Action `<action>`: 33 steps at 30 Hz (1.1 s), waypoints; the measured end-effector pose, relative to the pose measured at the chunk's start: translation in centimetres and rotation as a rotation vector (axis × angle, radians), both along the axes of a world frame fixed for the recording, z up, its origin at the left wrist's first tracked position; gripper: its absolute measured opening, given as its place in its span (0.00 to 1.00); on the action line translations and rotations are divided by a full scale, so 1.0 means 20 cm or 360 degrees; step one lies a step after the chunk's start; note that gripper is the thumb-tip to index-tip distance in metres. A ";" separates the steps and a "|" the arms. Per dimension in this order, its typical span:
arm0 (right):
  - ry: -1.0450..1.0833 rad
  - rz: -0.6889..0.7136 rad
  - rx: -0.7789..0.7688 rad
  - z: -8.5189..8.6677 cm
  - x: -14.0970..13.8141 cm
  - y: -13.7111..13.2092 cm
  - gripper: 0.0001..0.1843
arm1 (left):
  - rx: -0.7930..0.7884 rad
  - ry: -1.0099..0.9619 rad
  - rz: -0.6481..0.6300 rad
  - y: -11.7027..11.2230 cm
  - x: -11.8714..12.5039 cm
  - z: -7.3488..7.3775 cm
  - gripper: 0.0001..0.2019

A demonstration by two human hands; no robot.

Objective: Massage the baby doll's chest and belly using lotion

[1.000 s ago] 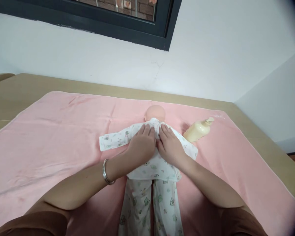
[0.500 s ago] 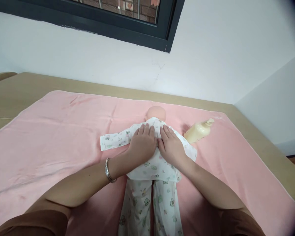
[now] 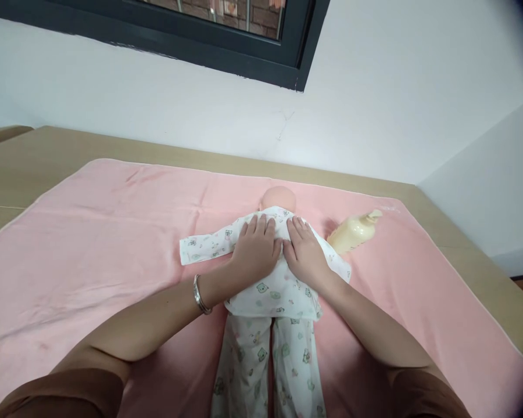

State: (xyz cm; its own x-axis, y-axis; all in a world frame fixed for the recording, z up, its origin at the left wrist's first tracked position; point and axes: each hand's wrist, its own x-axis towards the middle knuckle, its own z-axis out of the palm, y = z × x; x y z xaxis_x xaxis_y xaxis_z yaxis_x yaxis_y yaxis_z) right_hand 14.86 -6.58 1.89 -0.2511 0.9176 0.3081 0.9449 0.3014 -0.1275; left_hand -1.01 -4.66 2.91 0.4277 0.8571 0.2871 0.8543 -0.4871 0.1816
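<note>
A baby doll [image 3: 278, 198] lies on a pink blanket, its bare head pointing away from me. It wears a white long-sleeved top [image 3: 270, 296] and matching trousers [image 3: 250, 360], both printed with small green and grey figures. My left hand [image 3: 257, 247] rests flat on the left part of the top's upper body, fingers stretched out. Beside it, my right hand [image 3: 305, 252] lies flat on the right part, also with outstretched fingers. The two thumbs nearly meet in the middle. A silver bangle [image 3: 201, 295] circles my left wrist. Nothing is held in either hand.
A cream pump bottle [image 3: 355, 231] lies tilted on the pink blanket [image 3: 113, 244], right of the doll. Under the blanket is a wooden table [image 3: 178, 155], its back edge against a white wall [image 3: 361, 110]. Above is a dark window frame [image 3: 244, 67].
My hands have slid slightly outward over the doll's top, so the gap between their fingers is a little wider. The view has shifted very slightly.
</note>
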 end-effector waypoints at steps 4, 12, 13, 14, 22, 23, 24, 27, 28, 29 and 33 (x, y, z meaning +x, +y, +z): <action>-0.0148 -0.0083 0.0069 0.04 -0.06 -0.12 0.27 | 0.0010 0.0160 -0.0121 -0.07 -0.01 0.05 0.23; 0.0123 0.0075 -0.0051 0.02 0.02 0.03 0.30 | -0.0085 0.0016 0.0007 0.05 -0.03 0.05 0.26; 0.0153 0.0090 -0.0062 0.01 0.03 0.04 0.31 | -0.0074 0.0015 0.0027 0.05 -0.03 0.04 0.27; 0.0167 0.0087 -0.0060 0.01 0.03 0.04 0.31 | -0.0055 0.0026 0.0039 0.04 -0.02 0.04 0.27; -0.0052 0.0017 0.0025 0.05 -0.06 -0.12 0.26 | 0.0035 0.0188 -0.0148 -0.07 -0.03 0.06 0.22; -0.0039 0.0010 0.0013 0.05 -0.05 -0.10 0.26 | 0.0046 0.0160 -0.0127 -0.05 -0.03 0.06 0.22; -0.0014 0.0009 -0.0004 0.04 -0.04 -0.09 0.26 | 0.0056 0.0123 -0.0104 -0.03 -0.03 0.06 0.22; 0.0102 0.0050 -0.0039 0.02 0.01 0.00 0.28 | 0.0081 0.0022 -0.0017 0.03 -0.03 0.03 0.24; 0.0140 0.0073 -0.0038 0.01 0.02 0.03 0.29 | 0.0088 0.0009 0.0010 0.05 -0.03 0.02 0.25; 0.0170 0.0093 -0.0035 0.01 0.03 0.05 0.29 | 0.0098 0.0010 0.0029 0.06 -0.03 0.02 0.25; 0.0138 0.0085 -0.0001 0.01 0.01 0.02 0.28 | 0.0147 0.0112 0.0008 0.00 -0.02 0.02 0.24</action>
